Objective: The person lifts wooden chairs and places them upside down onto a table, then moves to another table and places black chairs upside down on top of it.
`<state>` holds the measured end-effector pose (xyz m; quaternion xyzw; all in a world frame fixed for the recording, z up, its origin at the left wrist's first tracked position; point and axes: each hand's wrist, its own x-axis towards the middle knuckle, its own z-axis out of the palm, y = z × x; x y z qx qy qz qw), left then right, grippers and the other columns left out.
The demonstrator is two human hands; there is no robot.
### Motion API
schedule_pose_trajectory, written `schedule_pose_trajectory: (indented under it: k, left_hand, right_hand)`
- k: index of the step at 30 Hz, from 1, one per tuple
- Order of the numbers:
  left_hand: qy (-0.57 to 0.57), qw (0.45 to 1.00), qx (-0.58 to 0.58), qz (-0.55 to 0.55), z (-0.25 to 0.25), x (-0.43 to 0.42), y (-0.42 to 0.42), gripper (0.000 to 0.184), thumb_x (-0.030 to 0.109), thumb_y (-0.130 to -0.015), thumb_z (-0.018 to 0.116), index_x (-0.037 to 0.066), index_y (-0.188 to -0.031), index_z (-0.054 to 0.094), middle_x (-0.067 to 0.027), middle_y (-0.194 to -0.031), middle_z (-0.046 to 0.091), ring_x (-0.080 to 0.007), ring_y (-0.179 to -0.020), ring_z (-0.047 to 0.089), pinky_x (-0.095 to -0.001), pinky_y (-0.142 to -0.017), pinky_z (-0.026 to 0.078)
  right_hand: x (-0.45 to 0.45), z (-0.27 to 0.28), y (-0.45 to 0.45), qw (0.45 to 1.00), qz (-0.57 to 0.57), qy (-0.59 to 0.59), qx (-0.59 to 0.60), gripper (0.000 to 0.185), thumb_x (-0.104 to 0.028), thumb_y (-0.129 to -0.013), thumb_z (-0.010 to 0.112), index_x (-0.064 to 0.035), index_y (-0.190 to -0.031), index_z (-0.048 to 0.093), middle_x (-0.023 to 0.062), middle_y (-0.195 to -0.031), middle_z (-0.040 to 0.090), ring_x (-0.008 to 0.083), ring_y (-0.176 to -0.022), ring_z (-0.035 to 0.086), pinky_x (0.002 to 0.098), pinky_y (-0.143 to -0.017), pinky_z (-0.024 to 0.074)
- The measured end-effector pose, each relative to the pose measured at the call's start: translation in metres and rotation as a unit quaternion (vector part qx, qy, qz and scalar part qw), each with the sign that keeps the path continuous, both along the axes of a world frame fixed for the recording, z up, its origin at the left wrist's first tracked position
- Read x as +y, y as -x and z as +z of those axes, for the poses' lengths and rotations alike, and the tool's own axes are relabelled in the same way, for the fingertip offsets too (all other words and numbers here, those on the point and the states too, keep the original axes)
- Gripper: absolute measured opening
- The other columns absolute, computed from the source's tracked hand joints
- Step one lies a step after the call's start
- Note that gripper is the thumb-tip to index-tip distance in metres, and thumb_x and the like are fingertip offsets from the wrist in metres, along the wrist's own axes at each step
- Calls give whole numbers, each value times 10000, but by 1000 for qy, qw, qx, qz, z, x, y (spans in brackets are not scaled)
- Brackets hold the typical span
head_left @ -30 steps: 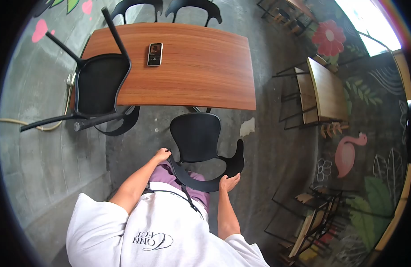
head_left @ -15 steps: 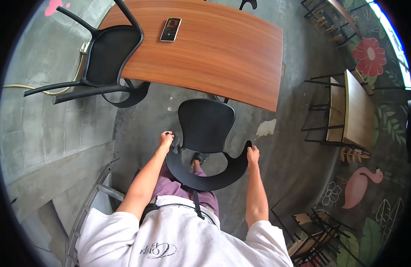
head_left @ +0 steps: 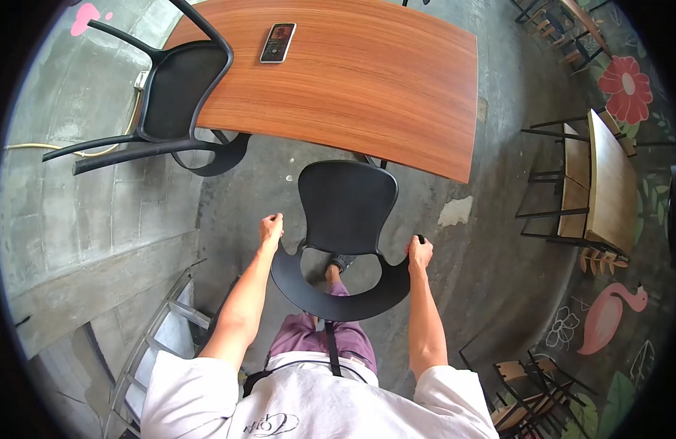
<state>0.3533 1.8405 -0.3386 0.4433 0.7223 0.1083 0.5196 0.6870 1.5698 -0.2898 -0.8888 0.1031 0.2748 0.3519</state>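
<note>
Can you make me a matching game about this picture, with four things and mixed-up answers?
1. phone
2. nearest chair
3. flamingo
4. shirt

A. pink
B. between the left hand and right hand
C. white and worn
D. lying on the brown table

Pairs: 1-D, 2-B, 3-A, 4-C

Looking forward and steeply down from the wearer's own head. Sitting very near the white shirt at six o'clock, facing past the black chair at the dial's centre toward the tabletop, farther off at twelve. Spreading wide and round, bowing straight edges, reaching the grey wall at nine and the flamingo mural near four.
</note>
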Motion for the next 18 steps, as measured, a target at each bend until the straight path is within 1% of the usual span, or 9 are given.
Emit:
schedule_pose_trajectory:
  k: [1,3,5,6,8,9,11,16,18]
  left_hand:
    - [-20,999,40,-20,-4,0,-1,262,245,-908,608,12,-792,630,-25,-624,578,-108,-484,527,-286,-425,423]
    - [-27,999,40,-16,-13,-2,3,277,251,-898,623,-11,-814,658,-25,-609,568,-113,-469,512,-291,-413,426]
    - [-105,985,115,-73,-24,-3,8,375,329,-841,645,-32,-916,712,-195,-807,712,-297,-745,707,-385,-659,529]
    - [-105,986,114,-69,-14,-5,7,375,329,-841,645,-32,-916,712,-195,-807,712,-297,-745,707,-385,-659,529]
    - [-130,979,122,-96,18,-10,-1,374,339,-826,648,-16,-922,719,-217,-892,711,-354,-894,699,-409,-772,526]
    - [-145,977,121,-101,16,-11,0,390,360,-827,639,-9,-920,723,-218,-885,710,-357,-874,700,-417,-764,532]
    - [-165,973,128,-95,10,-13,2,375,349,-831,649,-11,-911,717,-197,-849,713,-321,-821,707,-397,-722,521]
    - [-165,973,123,-102,22,-34,15,379,370,-831,633,10,-908,725,-212,-887,705,-365,-873,695,-422,-748,530]
    - [-187,969,125,-101,24,-50,28,378,399,-806,617,50,-885,742,-203,-865,708,-386,-847,693,-449,-711,546]
  right_hand:
    - [1,2,1,1000,4,-1,-7,230,-204,-838,598,17,-796,645,82,-641,621,176,-537,595,332,-543,479]
    - [0,3,2,1000,11,0,-14,244,-219,-839,602,15,-787,646,80,-632,619,174,-532,590,330,-539,475]
    - [-1,0,4,1000,-2,-10,-14,278,-253,-842,607,9,-762,650,76,-615,615,171,-526,585,328,-533,469]
    - [-2,-2,5,1000,2,-11,-16,278,-253,-842,607,9,-762,650,76,-615,615,171,-526,585,328,-533,469]
    - [-5,-5,7,999,-15,-39,-8,309,-282,-845,610,6,-744,652,78,-612,614,175,-522,582,331,-528,464]
    - [-5,-3,11,999,-9,-38,-10,309,-282,-845,610,6,-744,652,78,-612,614,175,-522,582,331,-528,464]
    - [-8,1,15,998,-26,-48,-19,319,-291,-851,609,6,-742,653,80,-616,615,180,-523,585,334,-521,462]
    - [-38,-2,35,998,-27,-56,-33,332,-292,-864,601,20,-763,650,101,-640,620,196,-531,595,333,-518,470]
    - [-54,-1,48,996,-23,-82,-31,337,-291,-868,597,28,-773,648,108,-649,623,200,-533,598,331,-519,476]
